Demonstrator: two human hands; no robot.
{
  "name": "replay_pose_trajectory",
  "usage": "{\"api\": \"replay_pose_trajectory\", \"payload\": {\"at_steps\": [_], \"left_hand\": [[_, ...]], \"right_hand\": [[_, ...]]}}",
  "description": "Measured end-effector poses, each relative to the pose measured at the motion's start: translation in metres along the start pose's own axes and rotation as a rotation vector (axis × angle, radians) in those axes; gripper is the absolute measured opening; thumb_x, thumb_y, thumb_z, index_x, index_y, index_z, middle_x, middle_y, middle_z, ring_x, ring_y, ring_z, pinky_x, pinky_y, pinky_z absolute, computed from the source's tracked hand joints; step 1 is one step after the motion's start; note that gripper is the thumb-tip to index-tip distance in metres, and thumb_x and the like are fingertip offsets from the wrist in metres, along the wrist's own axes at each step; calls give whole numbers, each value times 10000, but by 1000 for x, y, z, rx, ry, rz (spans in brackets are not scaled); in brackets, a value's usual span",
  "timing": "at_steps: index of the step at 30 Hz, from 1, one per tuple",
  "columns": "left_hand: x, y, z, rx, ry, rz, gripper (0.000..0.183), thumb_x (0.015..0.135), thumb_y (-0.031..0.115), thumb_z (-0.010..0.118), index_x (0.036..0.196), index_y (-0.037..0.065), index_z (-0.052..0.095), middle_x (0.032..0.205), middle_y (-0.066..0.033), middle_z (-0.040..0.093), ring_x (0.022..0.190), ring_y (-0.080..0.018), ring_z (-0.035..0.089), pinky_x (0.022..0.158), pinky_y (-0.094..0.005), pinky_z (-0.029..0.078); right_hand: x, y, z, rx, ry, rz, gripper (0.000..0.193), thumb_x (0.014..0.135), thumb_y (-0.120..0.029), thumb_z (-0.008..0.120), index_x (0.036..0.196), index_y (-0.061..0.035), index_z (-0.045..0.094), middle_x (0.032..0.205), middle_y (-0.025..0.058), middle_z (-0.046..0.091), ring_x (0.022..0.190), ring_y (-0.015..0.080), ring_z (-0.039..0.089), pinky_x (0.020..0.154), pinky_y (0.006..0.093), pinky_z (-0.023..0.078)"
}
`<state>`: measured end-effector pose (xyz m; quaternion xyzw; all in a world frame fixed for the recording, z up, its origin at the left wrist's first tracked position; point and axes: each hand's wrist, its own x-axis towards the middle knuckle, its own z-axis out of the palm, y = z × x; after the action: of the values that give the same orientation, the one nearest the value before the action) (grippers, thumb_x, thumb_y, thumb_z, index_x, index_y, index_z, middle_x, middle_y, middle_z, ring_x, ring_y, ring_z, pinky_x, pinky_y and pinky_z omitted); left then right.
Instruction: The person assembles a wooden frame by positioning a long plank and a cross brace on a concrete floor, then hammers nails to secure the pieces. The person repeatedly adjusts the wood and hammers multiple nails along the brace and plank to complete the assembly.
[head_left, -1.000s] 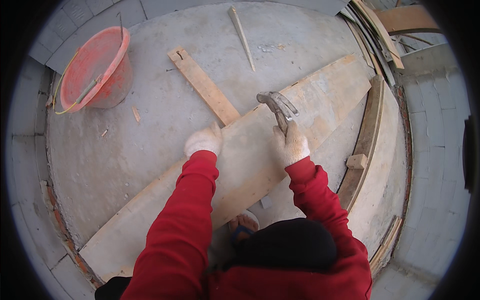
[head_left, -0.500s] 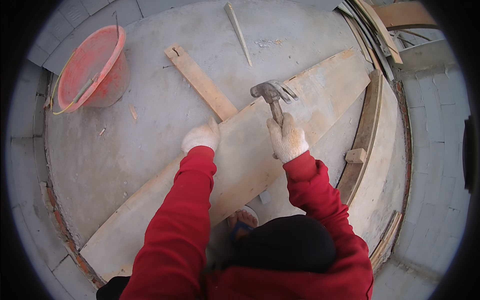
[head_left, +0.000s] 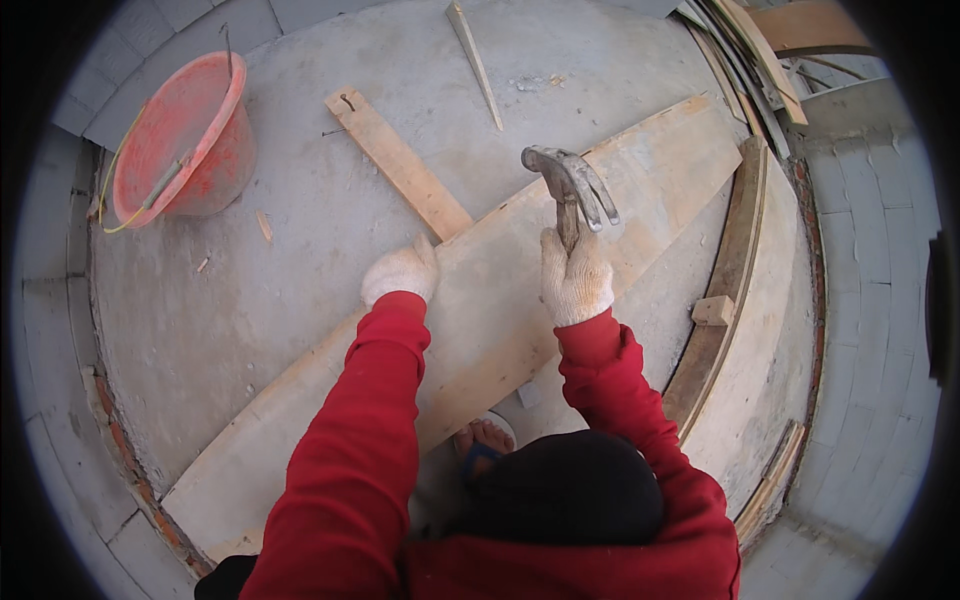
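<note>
Pale, wide wood makes up the board (head_left: 490, 320), which lies slantwise over the concrete floor (head_left: 290, 290) in front of the person, from lower left to upper right. The right hand (head_left: 577, 280), in a whitish glove, is wrapped around the handle of a hammer (head_left: 568, 180), its metal head raised above the board with the claw toward the right. The left hand (head_left: 402, 274), gloved too, is at the board's far edge, just beside the near end of a wood strip (head_left: 405, 170); its fingers are hidden, so I cannot tell whether it grips anything. That strip meets the board's far edge, with a bent nail (head_left: 347, 101) at its other end. The red left sleeve (head_left: 350, 430) covers part of the board. A red bucket (head_left: 210, 150) stands well apart at upper left, and a thin stick (head_left: 476, 65) lies beyond the strip. On the right, a curved plank (head_left: 728, 265) with a small wooden block (head_left: 713, 311) lies near the board's far-right end.
</note>
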<state>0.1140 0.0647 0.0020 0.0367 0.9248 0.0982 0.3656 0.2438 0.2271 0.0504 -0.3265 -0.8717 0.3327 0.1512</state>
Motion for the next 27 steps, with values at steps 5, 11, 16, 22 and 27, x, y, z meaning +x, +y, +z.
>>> {"api": "replay_pose_trajectory", "payload": {"at_steps": [5,11,16,22,27], "left_hand": [[6,-3,9,-20,48,24,684,1057,466,210,1170,39,732,1204,-235,694,1155,-416,653,1001,-514,500],[6,2,3,26,7,-25,683,1058,463,209,1166,39,733,1210,-224,696,1160,-399,654,997,-511,502],[2,2,2,-3,43,-5,690,1059,462,200,1174,34,729,1202,-232,697,1160,-401,654,1003,-503,501],[2,0,7,38,20,8,684,1058,472,202,1214,47,715,1234,-211,690,1175,-398,647,1010,-503,498],[5,-3,3,2,22,-34,681,1055,476,209,1215,48,714,1231,-212,690,1172,-405,645,1003,-505,501]], "right_hand": [[-14,20,21,162,45,-127,292,982,-260,591,1085,8,539,785,295,655,790,484,670,678,504,542],[-11,-1,10,-134,-247,16,293,982,-228,592,1101,34,532,774,285,653,700,461,671,590,502,515],[-16,-5,0,395,213,-119,191,989,-89,586,1110,42,517,809,117,622,580,254,597,563,428,520],[3,23,28,-268,-304,31,387,991,-377,571,1096,-6,543,749,301,645,737,496,664,628,539,519],[-6,-19,-2,86,65,2,325,987,-298,615,1137,-12,576,750,272,657,714,482,671,621,510,524]]}}
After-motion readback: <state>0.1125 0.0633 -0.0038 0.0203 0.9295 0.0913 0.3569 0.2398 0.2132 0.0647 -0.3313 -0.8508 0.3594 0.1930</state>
